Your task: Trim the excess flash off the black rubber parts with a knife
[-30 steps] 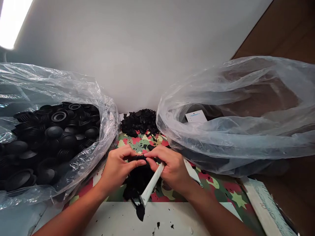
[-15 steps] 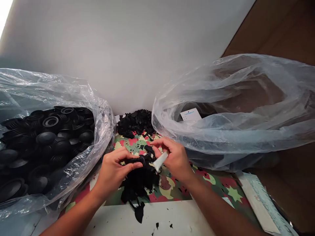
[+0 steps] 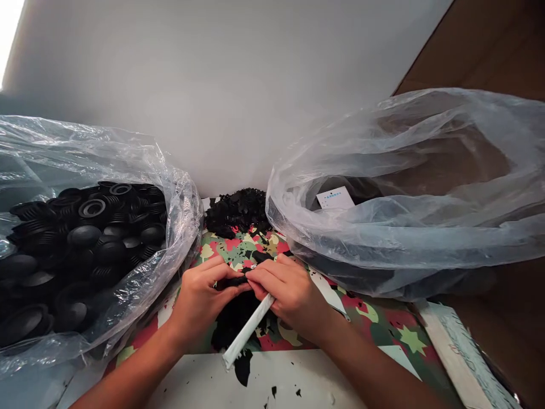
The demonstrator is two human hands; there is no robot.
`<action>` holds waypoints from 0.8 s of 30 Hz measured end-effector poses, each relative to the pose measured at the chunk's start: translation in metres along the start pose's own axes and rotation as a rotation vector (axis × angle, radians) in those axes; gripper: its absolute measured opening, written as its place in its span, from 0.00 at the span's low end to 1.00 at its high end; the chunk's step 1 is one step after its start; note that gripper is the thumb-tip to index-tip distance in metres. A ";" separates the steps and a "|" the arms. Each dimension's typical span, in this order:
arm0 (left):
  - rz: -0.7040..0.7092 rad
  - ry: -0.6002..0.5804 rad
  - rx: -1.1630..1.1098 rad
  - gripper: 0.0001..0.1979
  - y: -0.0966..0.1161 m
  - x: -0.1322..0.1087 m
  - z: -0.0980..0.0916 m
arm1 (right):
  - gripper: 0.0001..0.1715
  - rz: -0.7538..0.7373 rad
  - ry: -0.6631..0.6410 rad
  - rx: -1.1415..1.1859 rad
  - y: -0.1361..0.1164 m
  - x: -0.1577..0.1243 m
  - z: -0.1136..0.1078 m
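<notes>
Between thumb and fingers, my left hand (image 3: 200, 298) pinches a small black rubber part (image 3: 239, 280), which the fingers mostly cover. My right hand (image 3: 293, 292) is closed around a white-wrapped stick-like handle (image 3: 249, 331) whose end points down toward the front left. The fingertips of the right hand meet the black part, close to the left fingertips. Whatever is at the handle's other end is hidden by the right hand. Under both hands lie loose black rubber scraps (image 3: 230, 326) on a patterned camouflage-like cloth (image 3: 293, 335).
A clear plastic bag (image 3: 179, 210) at left holds many black ribbed rubber parts (image 3: 85, 236). Another clear bag (image 3: 383, 244) stands right, with a white card (image 3: 335, 197) inside. A heap of black trimmings (image 3: 238, 210) sits against the wall. Cardboard (image 3: 502, 51) rises at right.
My right hand has moved left to meet the left hand at the black part. The white handle has swung, and more of it now shows, pointing down to the left.
</notes>
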State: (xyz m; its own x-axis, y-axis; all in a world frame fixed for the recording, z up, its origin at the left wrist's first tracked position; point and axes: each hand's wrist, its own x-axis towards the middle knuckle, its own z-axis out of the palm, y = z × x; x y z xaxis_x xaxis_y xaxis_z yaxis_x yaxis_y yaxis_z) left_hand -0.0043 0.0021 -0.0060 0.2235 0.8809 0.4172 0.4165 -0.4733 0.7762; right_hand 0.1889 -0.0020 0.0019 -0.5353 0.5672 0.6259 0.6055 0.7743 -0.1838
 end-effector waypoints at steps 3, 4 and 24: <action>-0.015 -0.005 0.010 0.06 0.000 0.001 0.000 | 0.15 0.049 0.048 -0.001 -0.001 0.000 0.006; -0.026 -0.007 0.005 0.06 0.000 0.002 0.000 | 0.14 0.089 0.073 0.010 0.000 0.000 0.008; 0.049 0.055 -0.068 0.03 -0.002 0.004 -0.002 | 0.09 0.041 0.131 0.083 0.000 0.002 0.005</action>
State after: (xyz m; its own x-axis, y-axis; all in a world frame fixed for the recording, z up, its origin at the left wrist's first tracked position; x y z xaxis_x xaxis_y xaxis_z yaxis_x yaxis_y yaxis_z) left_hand -0.0065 0.0063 -0.0051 0.1922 0.8562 0.4795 0.3451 -0.5164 0.7837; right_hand 0.1852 0.0007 -0.0008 -0.4263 0.5618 0.7090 0.5719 0.7746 -0.2699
